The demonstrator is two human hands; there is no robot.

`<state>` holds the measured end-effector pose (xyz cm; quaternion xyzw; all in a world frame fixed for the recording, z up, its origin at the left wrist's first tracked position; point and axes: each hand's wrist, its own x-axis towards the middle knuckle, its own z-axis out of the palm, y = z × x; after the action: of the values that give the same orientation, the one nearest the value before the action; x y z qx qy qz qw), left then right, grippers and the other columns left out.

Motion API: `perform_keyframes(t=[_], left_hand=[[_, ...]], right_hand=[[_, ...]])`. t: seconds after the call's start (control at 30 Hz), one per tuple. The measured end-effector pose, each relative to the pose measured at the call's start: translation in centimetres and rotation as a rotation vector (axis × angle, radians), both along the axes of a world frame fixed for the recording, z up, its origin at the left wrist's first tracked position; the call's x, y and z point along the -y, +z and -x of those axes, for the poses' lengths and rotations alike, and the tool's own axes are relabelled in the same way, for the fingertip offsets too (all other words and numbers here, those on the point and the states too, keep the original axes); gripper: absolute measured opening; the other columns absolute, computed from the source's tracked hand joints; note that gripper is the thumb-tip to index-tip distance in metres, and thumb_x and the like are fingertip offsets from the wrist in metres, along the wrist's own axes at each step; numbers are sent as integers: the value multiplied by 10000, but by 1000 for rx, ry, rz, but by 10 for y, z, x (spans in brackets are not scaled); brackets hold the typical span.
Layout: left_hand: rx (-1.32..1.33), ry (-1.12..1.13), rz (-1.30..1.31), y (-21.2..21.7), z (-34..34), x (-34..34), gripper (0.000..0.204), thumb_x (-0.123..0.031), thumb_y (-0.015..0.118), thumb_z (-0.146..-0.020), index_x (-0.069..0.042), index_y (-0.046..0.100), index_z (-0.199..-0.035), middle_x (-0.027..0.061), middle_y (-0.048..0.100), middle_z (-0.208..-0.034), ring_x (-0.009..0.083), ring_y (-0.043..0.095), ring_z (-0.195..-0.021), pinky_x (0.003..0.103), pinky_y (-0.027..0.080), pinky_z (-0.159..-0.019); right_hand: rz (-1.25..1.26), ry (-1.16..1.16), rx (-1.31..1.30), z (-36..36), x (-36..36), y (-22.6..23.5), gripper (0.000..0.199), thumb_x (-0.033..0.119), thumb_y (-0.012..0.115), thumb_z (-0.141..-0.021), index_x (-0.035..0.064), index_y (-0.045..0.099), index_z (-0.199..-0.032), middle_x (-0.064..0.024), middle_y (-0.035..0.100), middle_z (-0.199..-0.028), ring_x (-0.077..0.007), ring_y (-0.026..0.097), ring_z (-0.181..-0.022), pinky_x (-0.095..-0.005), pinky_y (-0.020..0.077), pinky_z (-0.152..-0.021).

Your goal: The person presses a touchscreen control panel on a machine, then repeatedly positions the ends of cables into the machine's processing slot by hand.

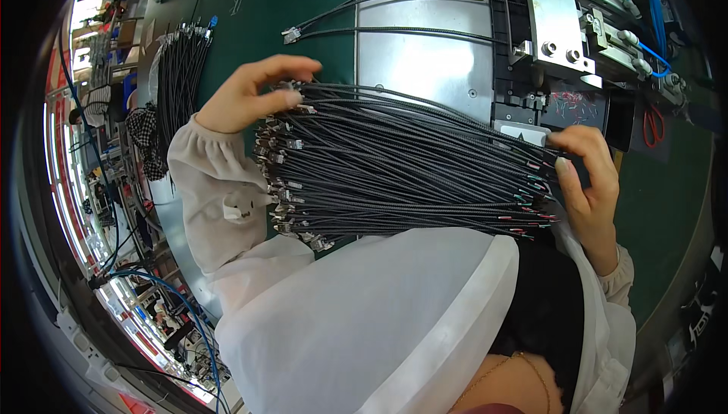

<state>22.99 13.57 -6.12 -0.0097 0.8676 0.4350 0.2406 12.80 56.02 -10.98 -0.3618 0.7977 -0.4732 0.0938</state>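
A wide bundle of black braided cables [409,160] lies across in front of me, metal plugs [284,186] at the left and stripped coloured wire ends [535,202] at the right. My left hand [246,95] is at the bundle's upper left corner. Its thumb and forefinger are apart above the plugs, with a gap between them. At the other end, my right hand [595,175] has thumb and forefinger curled around the wire end of the uppermost cables, which its fingertips partly hide.
Beyond the bundle is a metal plate [425,58] with a few cables across it, beside a machine [561,20] with blue air tubes. Another cable bunch [182,73] lies at the left. Red scissors [653,126] and a tray of wire scraps [576,107] are at the right.
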Motion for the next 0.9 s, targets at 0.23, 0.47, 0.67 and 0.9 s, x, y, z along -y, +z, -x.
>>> perform_keyframes(t=[0.23, 0.47, 0.67, 0.9], left_hand=[[-297, 529, -50, -47, -11, 10, 371, -272, 432, -1004, 8, 624, -1154, 61, 637, -1125, 134, 553, -1064, 274, 397, -956], [-177, 422, -199, -50, -23, 4, 466, -355, 359, -1019, 29, 596, -1132, 74, 571, -1167, 141, 534, -1036, 264, 393, -929], [4, 277, 132, 17, -8, -24, 359, -198, 481, -966, 29, 550, -1235, 105, 551, -1256, 204, 525, -1120, 295, 378, -975], [-279, -220, 196, 34, 42, -118, 308, -21, 577, -847, 25, 587, -1151, 173, 612, -1111, 311, 593, -1044, 340, 441, -918]], right_hand=[[441, -154, 442, -19, -4, -27, 459, 300, 509, -941, -64, 516, -1220, -174, 522, -1233, -240, 515, -1152, -339, 370, -1012], [389, 13, 249, -14, 16, -33, 655, 489, 432, -960, -74, 443, -1297, -186, 469, -1302, -275, 409, -1266, -366, 279, -1079], [547, -107, 353, -6, 13, -35, 608, 434, 385, -981, -79, 433, -1305, -176, 489, -1289, -254, 441, -1236, -363, 299, -1069], [541, -232, 757, 3, 3, -35, 352, 213, 402, -1009, -25, 525, -1237, -105, 599, -1147, -135, 555, -1026, -272, 435, -915]])
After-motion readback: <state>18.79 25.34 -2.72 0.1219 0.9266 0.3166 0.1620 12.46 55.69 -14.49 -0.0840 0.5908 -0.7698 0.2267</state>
